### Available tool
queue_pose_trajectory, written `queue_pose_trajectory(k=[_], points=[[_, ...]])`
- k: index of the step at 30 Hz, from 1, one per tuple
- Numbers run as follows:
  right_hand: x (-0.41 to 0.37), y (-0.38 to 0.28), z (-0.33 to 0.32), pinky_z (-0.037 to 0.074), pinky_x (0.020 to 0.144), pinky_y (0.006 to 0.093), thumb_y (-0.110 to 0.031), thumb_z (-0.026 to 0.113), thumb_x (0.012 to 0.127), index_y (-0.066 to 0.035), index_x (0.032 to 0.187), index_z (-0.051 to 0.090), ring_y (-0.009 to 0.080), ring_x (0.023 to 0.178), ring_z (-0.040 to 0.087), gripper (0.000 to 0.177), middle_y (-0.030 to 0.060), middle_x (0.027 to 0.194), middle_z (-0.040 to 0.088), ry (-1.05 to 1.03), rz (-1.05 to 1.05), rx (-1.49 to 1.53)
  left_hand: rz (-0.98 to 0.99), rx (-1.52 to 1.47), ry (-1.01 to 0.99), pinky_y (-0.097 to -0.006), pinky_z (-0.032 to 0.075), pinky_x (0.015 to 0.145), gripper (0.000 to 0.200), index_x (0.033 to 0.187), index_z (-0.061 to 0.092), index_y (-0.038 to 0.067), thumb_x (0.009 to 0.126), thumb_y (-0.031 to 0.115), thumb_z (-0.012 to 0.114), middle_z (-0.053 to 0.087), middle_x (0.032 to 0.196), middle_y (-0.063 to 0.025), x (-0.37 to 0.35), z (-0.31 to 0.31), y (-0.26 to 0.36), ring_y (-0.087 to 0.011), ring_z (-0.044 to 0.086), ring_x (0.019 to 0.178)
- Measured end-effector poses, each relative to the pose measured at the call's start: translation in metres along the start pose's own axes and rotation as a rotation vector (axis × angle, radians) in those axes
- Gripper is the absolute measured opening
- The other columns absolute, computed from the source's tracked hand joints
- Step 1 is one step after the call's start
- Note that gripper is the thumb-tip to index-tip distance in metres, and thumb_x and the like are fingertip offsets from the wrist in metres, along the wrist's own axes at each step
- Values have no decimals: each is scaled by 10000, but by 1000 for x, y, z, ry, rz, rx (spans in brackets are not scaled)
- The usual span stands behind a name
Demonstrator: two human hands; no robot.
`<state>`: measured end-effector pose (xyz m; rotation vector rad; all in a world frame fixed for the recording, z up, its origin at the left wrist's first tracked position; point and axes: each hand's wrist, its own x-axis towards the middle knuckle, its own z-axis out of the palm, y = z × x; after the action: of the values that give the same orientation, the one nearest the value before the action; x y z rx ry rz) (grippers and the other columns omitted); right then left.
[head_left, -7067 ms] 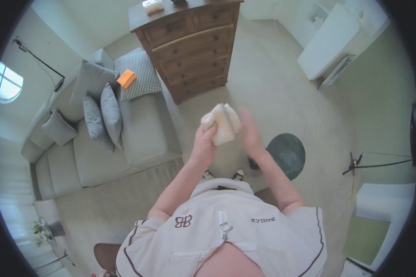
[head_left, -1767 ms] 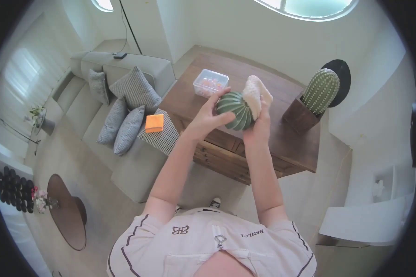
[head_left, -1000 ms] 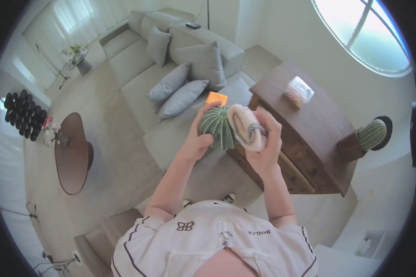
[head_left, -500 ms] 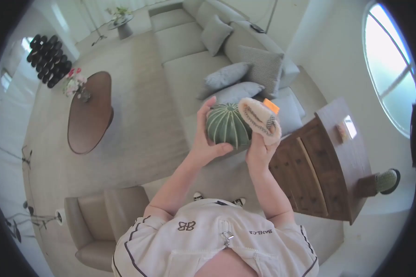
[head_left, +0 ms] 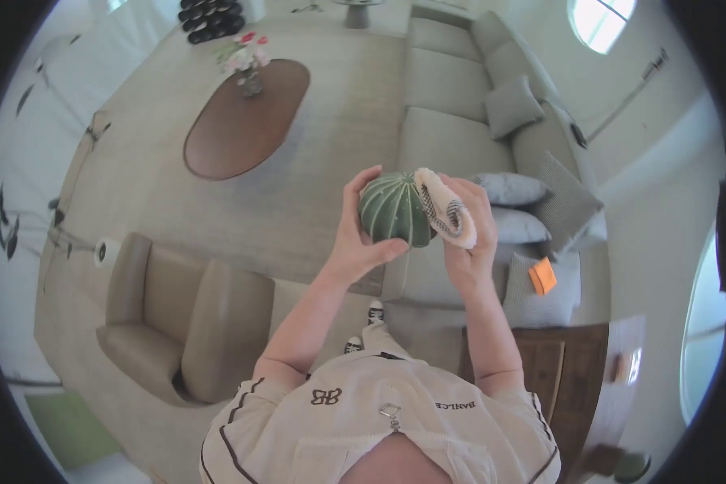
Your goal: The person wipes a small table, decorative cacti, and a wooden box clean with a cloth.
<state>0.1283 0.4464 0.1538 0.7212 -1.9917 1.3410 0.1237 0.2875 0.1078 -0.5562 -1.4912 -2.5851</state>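
While both hands meet out in front of the person's body, a cactus (head_left: 392, 213) is held up between them, above the floor and clear of any surface. It is round and squat, a deep green ball with a slight sheen. Pale, thin ribs run down its sides in nearly even spacing and draw together toward its upper edge, with darker green panels between them. Its right side is partly covered, so its full outline cannot be told.

The left hand (head_left: 358, 240) is curved wide around the cactus's left side, fingers up along the far edge and thumb across the lower front. The right hand (head_left: 473, 226) is closed on a cloth (head_left: 441, 202), which lies against the right side of the cactus. The cloth is cream and soft-looking, folded into a thick, narrow pad, with a black-and-white patterned strip showing in the fold. Some of the right fingers are hidden behind it, so their exact grip cannot be told.

Beyond the right forearm, an orange bundle (head_left: 542, 277) rests on a grey cushion (head_left: 522, 305) at the near end of the long sofa (head_left: 442, 133). A brown dresser (head_left: 579, 375) stands at the lower right.
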Motion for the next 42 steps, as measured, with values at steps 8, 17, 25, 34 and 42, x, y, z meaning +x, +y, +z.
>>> queue_pose_trajectory(k=[8, 17, 25, 34, 42], points=[[56, 47, 22, 448, 857, 390, -294, 518, 939, -75, 1212, 588, 299, 1033, 516, 357, 169, 1146, 489, -373, -236, 31, 25, 104, 103, -318, 457, 903, 949, 1351, 338, 115, 614, 415, 853, 496, 1245, -90, 38, -43, 10, -190, 539, 1083], [76, 90, 64, 452, 868, 429, -229, 600, 890, -43, 1191, 599, 338, 1049, 494, 353, 173, 1202, 450, -226, -445, 60, 104, 107, 290, -326, 463, 873, 923, 1338, 351, 101, 630, 470, 815, 511, 1242, -87, 79, -71, 0, -186, 542, 1081], [91, 115, 127, 356, 583, 375, -184, 577, 896, -27, 1181, 583, 307, 739, 461, 326, 193, 1110, 451, -36, -675, 106, 70, -12, 412, -324, 493, 768, 662, 1248, 421, 124, 747, 442, 715, 560, 1148, -48, 91, -104, 0, -197, 561, 1025], [99, 130, 205, 432, 617, 425, -179, 619, 865, -48, 1180, 562, 354, 823, 527, 346, 211, 1079, 481, -258, -716, 139, 43, -158, 551, -309, 506, 677, 538, 1125, 567, 62, 809, 495, 613, 643, 1000, -63, 106, -175, 29, -201, 615, 899], [162, 87, 288, 448, 735, 374, -377, 450, 952, -22, 1015, 618, 271, 890, 575, 397, 138, 1014, 597, -317, -218, 685, 72, -127, 313, -446, 454, 913, 766, 1342, 402, 62, 771, 497, 670, 520, 1281, -121, 91, -300, 76, -280, 515, 1162]])
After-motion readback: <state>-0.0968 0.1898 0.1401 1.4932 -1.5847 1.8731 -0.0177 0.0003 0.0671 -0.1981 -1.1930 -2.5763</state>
